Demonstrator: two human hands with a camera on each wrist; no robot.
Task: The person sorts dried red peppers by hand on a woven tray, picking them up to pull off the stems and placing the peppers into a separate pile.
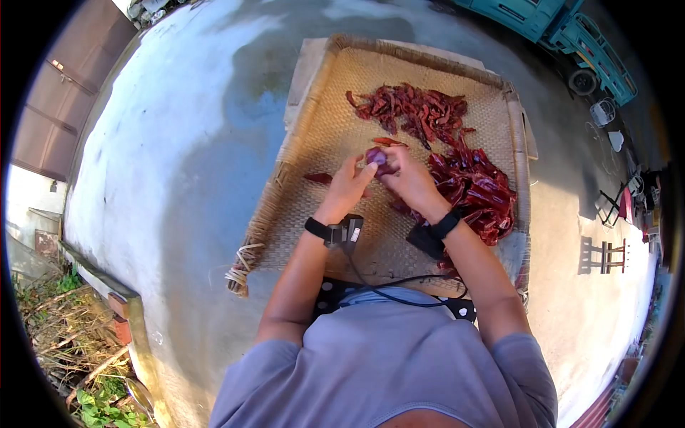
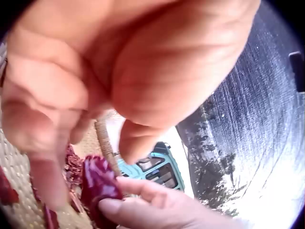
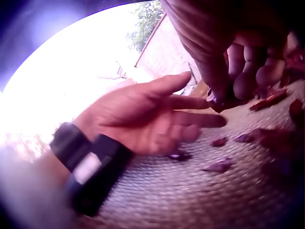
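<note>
A dark red dried pepper [image 1: 380,160] is pinched between the thumb and curled fingers of my right hand [image 1: 412,182], above the woven tray [image 1: 285,153]. In the left wrist view the glossy pepper [image 2: 98,183] shows in the right fingertips. My left hand [image 1: 346,187] is just left of it, its fingers loosely extended; in the right wrist view the left hand [image 3: 147,114] has spread fingers and holds nothing visible. Beneath the hands lie a red pepper [image 1: 318,177] and small pieces [image 3: 220,165] on the weave.
Smaller dried peppers [image 1: 414,110] are piled at the tray's far side, and a heap of larger glossy peppers [image 1: 485,192] lies on the right. A cable [image 1: 399,285] runs between the wrist cameras near my lap. Beyond stand a teal vehicle [image 1: 528,18] and a small stool [image 1: 614,257].
</note>
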